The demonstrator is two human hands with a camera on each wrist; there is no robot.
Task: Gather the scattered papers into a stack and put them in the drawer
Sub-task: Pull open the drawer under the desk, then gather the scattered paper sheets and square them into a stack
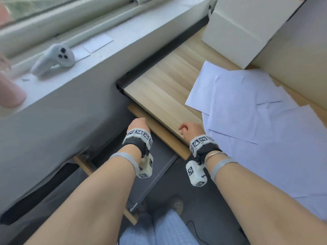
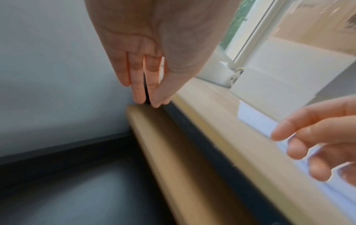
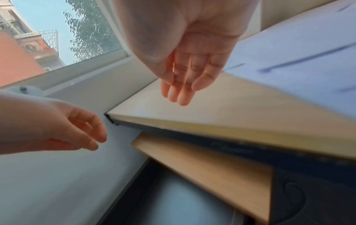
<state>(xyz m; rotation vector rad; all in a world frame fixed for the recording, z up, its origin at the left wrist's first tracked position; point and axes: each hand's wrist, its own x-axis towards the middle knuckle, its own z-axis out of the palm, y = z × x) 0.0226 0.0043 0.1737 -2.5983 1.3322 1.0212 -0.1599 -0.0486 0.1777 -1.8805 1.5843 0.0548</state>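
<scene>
Several white paper sheets (image 1: 251,110) lie scattered and overlapping on the right part of the light wooden desk (image 1: 168,82). Under the desk's near edge a wooden drawer front (image 1: 162,137) sticks out a little. My left hand (image 1: 138,123) is at the drawer front's far left end, its straight fingers (image 2: 138,94) pointing down onto the top edge. My right hand (image 1: 185,129) hovers over the desk edge just left of the papers, with relaxed fingers (image 3: 183,97) and an empty palm. In the right wrist view the papers (image 3: 308,50) lie to the right of that hand.
A grey ledge and window sill run along the left, with a white controller (image 1: 54,58) on the sill. A white box (image 1: 244,30) stands at the back of the desk. Below are a grey panel (image 1: 157,170), a second wooden strip (image 1: 85,165) and my legs (image 1: 159,230).
</scene>
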